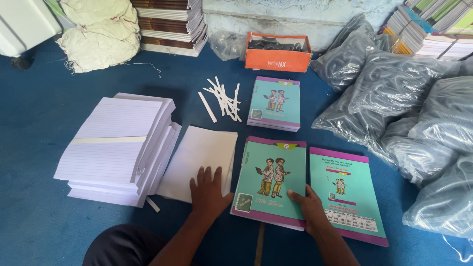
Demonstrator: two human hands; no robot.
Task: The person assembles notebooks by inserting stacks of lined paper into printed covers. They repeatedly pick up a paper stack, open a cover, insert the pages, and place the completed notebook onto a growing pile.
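Two bare hands low over a blue floor covering (39, 212), amid paper goods.

Largest, far right: heaped clear plastic bags of grey spiral coils (394, 98), crowding in close beside the right-hand covers. Left: a tall slumped stack of white ruled paper (116, 143) with a pale band across it. Just right of that, touching its lower sheets: a thin white plain paper bundle (197, 152). Near centre: a teal-and-purple printed cover stack (271, 172), and just beside it on the right a teal back-cover sheet stack (345, 187). Farther off: a smaller teal booklet pile (275, 103), an orange cardboard box (278, 56), and loose white paper strips (221, 101).

Left hand (209, 189) laid flat on the near edge of the white bundle, fingers spread apart, pressing rather than gripping. Right hand (311, 207) closed on the near right corner of the printed cover stack, thumb on top, fingers tucked out of sight beneath.

Judged as a pairing step: pages steadied on one side, a cover being pinched up on the other. Calls for peeling only the top cover, keeping the corner square, and lifting leftward over the narrow blue gap between the two.

Open room: plenty near left and between the strips and the bundle; tight on the right.
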